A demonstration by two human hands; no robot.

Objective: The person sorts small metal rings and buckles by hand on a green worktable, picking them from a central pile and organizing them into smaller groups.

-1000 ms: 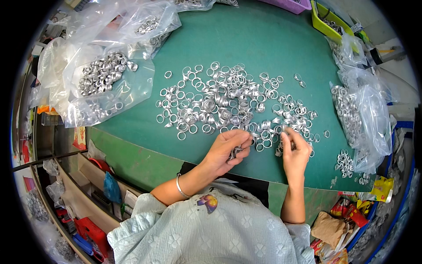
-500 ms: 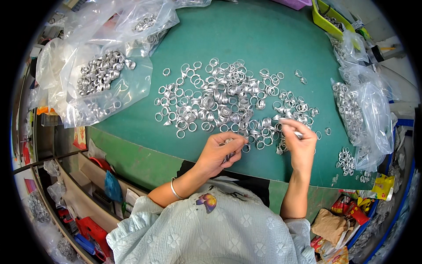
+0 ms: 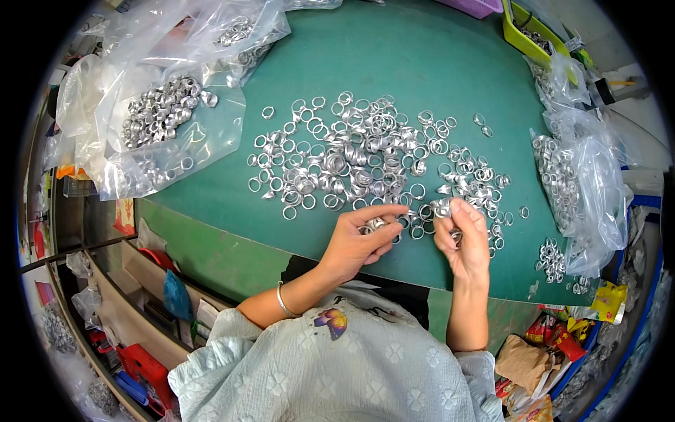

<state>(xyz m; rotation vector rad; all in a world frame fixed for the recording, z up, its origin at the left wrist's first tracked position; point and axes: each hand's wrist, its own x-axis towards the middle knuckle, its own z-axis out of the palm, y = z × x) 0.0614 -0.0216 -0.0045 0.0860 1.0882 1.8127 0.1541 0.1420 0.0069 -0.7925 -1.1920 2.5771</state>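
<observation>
A wide heap of silver metal rings (image 3: 362,144) lies spread over the green table mat (image 3: 394,53). At the near side of the heap, my left hand (image 3: 358,243) is curled around several rings (image 3: 373,226) in its palm, its index finger stretched toward the right hand. Just to its right, my right hand (image 3: 465,239) pinches silver rings (image 3: 441,207) between thumb and fingertips, held up over the pile's near right part. More rings show by its lower fingers; whether they are held or lie on the mat I cannot tell.
Clear plastic bags with rings (image 3: 162,112) lie at the left. Another bag of rings (image 3: 559,172) lies at the right, with a small ring pile (image 3: 552,259) below it. A yellow-green basket (image 3: 527,32) and a purple tray (image 3: 478,5) stand at the far right.
My right hand has moved left, closer to my left hand, and now shows rings at its fingertips. My left hand has shifted slightly right, its index finger extending further.
</observation>
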